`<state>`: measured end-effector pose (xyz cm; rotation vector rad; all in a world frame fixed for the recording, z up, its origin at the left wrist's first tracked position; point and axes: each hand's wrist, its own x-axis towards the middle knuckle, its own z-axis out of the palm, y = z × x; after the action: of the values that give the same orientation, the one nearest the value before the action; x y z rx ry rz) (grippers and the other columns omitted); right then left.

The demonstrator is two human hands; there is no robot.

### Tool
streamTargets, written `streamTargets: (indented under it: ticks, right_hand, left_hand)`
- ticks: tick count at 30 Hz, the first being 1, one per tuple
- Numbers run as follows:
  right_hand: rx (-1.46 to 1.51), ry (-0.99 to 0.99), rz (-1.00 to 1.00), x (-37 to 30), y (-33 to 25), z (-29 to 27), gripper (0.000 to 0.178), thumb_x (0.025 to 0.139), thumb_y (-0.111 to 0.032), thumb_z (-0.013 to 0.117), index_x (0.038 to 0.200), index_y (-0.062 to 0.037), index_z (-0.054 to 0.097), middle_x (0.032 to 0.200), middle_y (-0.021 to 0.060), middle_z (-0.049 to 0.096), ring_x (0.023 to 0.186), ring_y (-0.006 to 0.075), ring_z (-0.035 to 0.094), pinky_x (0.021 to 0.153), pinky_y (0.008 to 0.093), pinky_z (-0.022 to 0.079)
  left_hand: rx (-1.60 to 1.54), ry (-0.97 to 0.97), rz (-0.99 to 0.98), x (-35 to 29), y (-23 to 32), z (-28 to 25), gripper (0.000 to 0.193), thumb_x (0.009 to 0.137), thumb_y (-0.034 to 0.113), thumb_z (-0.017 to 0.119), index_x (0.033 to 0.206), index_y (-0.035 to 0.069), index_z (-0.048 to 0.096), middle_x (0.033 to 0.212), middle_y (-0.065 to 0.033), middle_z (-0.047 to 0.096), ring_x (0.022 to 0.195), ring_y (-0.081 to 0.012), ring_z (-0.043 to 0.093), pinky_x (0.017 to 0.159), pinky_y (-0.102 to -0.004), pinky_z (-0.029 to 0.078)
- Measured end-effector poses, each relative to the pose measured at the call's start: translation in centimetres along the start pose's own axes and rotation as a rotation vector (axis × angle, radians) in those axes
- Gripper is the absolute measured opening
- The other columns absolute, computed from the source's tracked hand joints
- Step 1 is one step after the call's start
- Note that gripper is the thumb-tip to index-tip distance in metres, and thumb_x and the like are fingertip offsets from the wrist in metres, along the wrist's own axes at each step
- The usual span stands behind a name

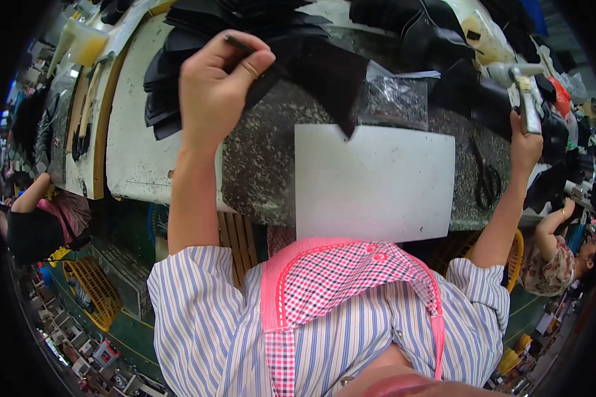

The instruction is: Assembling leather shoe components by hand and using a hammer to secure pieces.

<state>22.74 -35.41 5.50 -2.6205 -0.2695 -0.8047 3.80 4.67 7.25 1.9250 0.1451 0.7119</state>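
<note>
My left hand point(215, 89) is raised over the far left of the bench, fingers closed round a slim dark rod point(240, 44) whose lower end I cannot make out. Behind and beside it lie stacked black sheet pieces point(162, 99). One black piece point(328, 79) reaches toward me, its pointed tip over the far edge of a white board point(374, 185). On the right, my right hand point(527, 145) grips a hammer point(529, 109), held upright with its metal head above the fist. A clear plastic bag of small dark bits point(397, 99) lies beyond the board.
Black-handled scissors point(488, 178) rest on the speckled dark bench top point(261, 159), right of the board. More black pieces point(404, 20) cover the far side. A bottle with yellow contents point(86, 46) stands far left. Other people work at left point(43, 225) and right point(549, 264).
</note>
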Motion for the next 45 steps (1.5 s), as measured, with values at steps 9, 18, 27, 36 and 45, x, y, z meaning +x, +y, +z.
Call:
streamTargets:
  ticks: [9,18,27,36,45]
  right_hand:
    - [1.029,-0.655,-0.014,-9.2,-10.8,-4.3,0.016,0.077,-0.015,0.062,0.089,-0.0045,0.06,0.077,-0.0008,0.059,0.068,0.0074,0.052,0.06,0.0207,0.042]
    - [0.245,-0.929,-0.433,-12.1,-12.8,-2.1,0.016,0.067,-0.015,0.062,0.078,-0.0058,0.054,0.069,0.013,0.057,0.063,0.0316,0.056,0.055,0.0381,0.043]
    - [0.395,-1.044,-0.12,-12.0,-12.6,-1.9,0.026,0.071,-0.023,0.064,0.087,-0.0033,0.057,0.055,0.0153,0.053,0.052,0.0317,0.054,0.051,0.0331,0.042]
    - [1.226,-0.601,-0.109,-7.5,-16.6,-5.5,0.012,0.082,-0.009,0.054,0.082,0.0027,0.055,0.066,0.0016,0.053,0.054,0.0064,0.047,0.05,0.019,0.038]
    - [0.464,-0.908,-0.419,-6.9,-18.5,-4.1,0.014,0.075,-0.011,0.06,0.079,-0.0019,0.05,0.057,0.0124,0.044,0.047,0.016,0.043,0.045,0.0271,0.035]
  left_hand:
    - [-0.544,-0.019,-0.705,-6.6,-3.7,8.1,0.009,0.078,0.009,0.061,0.08,0.001,0.059,0.075,-0.0017,0.059,0.066,-0.0064,0.053,0.061,-0.0186,0.042]
    - [0.319,-0.083,0.197,-7.4,-4.1,6.5,0.006,0.08,0.009,0.055,0.082,0.003,0.055,0.074,-0.004,0.061,0.067,-0.0122,0.057,0.059,-0.0252,0.044]
    - [-0.102,-0.262,-0.34,-8.5,-4.0,5.5,0.005,0.082,0.005,0.05,0.085,0.002,0.05,0.068,-0.0068,0.061,0.059,-0.0116,0.059,0.055,-0.0226,0.046]
    - [-0.146,-0.449,-0.276,-7.7,-4.2,4.6,0.007,0.079,0.0,0.05,0.085,0.003,0.049,0.073,-0.0081,0.062,0.065,-0.0159,0.06,0.06,-0.0261,0.047]
    - [0.108,-0.544,-0.157,-7.4,-4.5,4.3,0.01,0.078,0.0,0.048,0.088,0.003,0.048,0.077,-0.0086,0.06,0.072,-0.0204,0.06,0.065,-0.0284,0.048]
